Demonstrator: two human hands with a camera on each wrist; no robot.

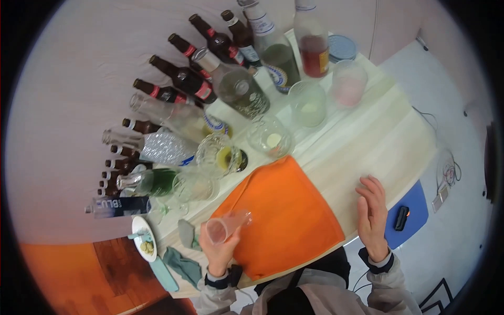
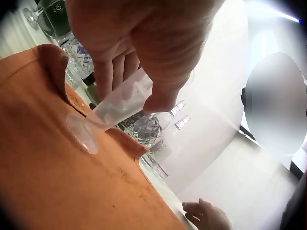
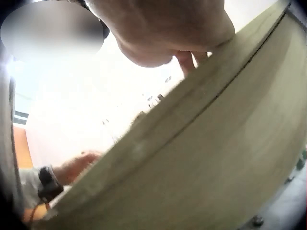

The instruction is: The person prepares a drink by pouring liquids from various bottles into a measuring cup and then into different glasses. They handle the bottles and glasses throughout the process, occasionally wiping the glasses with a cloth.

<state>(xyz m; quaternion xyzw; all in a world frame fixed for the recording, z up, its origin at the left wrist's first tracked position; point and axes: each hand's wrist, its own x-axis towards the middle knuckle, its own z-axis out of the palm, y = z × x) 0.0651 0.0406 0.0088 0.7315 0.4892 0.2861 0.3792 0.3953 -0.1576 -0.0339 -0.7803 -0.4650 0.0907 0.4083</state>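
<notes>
My left hand [image 1: 218, 256] grips a small clear plastic cup [image 1: 229, 224], tilted on its side over the left part of an orange cloth [image 1: 291, 212]. In the left wrist view the thumb and fingers wrap the cup's upper part, and its flared foot [image 2: 82, 134] points down close over the cloth. Dark crumbs or stains mark the cloth there. My right hand [image 1: 371, 215] holds nothing; its fingers are loosely extended over the table, right of the cloth. From the right wrist view, that hand [image 3: 168, 33] shows above the table's edge.
Brown beer bottles [image 1: 181, 77] and clear bottles [image 1: 239, 86] line the table's back. Glasses [image 1: 270, 137] stand before them. A white plate [image 1: 140, 231] with food, a green cloth [image 1: 182, 265] and a grey cloth [image 1: 186, 233] lie left. A blue stool [image 1: 412, 210] bears a black device.
</notes>
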